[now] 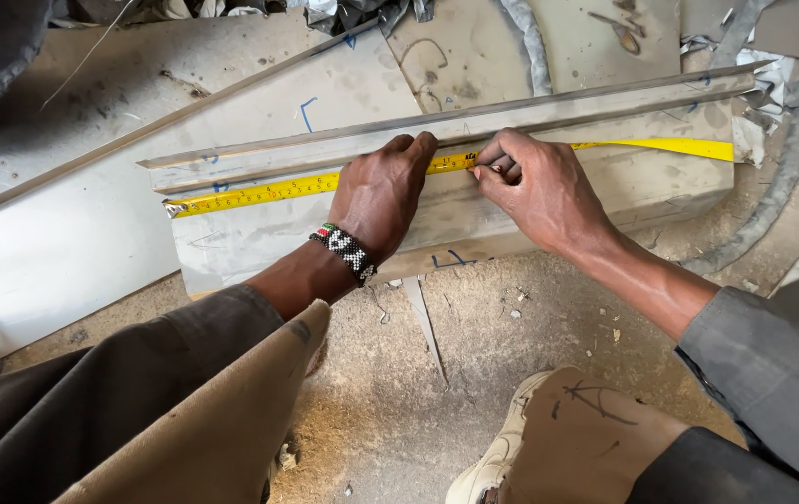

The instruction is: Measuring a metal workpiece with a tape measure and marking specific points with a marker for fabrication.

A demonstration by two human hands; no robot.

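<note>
Yellow tape measure [259,193] is stretched flat along a long metal angle strip [474,121], which sits on top of a pale metal sheet [259,238] on the dusty floor [474,373]. Looks to me like the measuring-and-marking step is underway.

Left hand [379,196] is pressed palm down, fingers flat, pinning the tape against the strip about mid-length. It's not gripping anything, just holding it down. It wears a beaded wristband [348,250]. Right hand [534,187] is just beside it, fingers pinched together right at the tape's edge. It could be holding a small marker or scriber, but I honestly can't tell, since the fingers hide whatever's in there.

My guess is that a mark on the metal at the pinch point needs the tape kept dead still and the tip right on the chosen graduation. If the left hand slips, the reading is off.

Count, as far as I can see:
- 1 tape measure
- 1 angle strip under the tape, plus 1 thinner rod or strip [138,131] lying diagonally behind it
- 2 hands, both the same person's
- 1 light shoe [502,457] at the bottom
- several blue pen marks on the sheets, and grey scraps lying around the edges
</note>
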